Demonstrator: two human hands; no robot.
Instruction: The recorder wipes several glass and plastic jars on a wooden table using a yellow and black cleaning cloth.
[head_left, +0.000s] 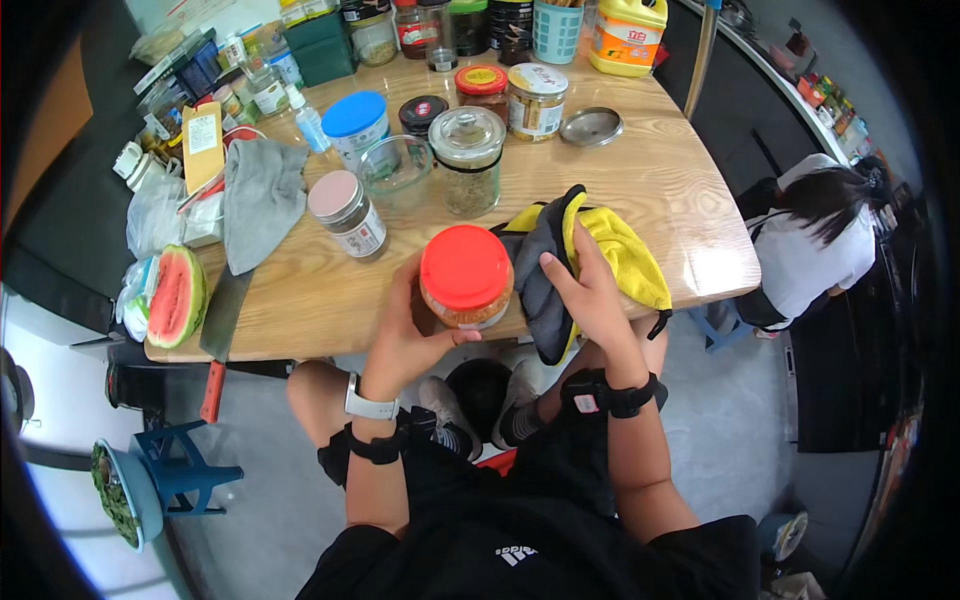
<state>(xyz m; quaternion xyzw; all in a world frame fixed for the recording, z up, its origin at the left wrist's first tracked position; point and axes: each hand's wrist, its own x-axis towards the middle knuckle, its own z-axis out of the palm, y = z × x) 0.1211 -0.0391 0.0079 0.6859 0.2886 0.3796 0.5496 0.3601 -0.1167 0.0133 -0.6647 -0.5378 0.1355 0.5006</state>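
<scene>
My left hand (405, 330) is closed around the lower side of a jar with a red lid (465, 267) and reddish-brown contents, at the table's near edge. Just right of it, my right hand (589, 289) grips a yellow and grey cloth with black edging (626, 255) between thumb and fingers; part of the cloth lies on the wooden table (675, 202). Beyond the jar stand a pink-lidded jar (347, 214), an upturned glass bowl (395, 169) and a clip-top glass jar (466, 165). A loose metal lid (592, 127) lies farther back.
A cleaver (227, 315) rests at the front left, its red handle past the edge, beside a cut watermelon piece (178, 296) and a grey cloth (262, 202). Jars and a yellow detergent jug (628, 37) line the back. A person (817, 217) is at the right.
</scene>
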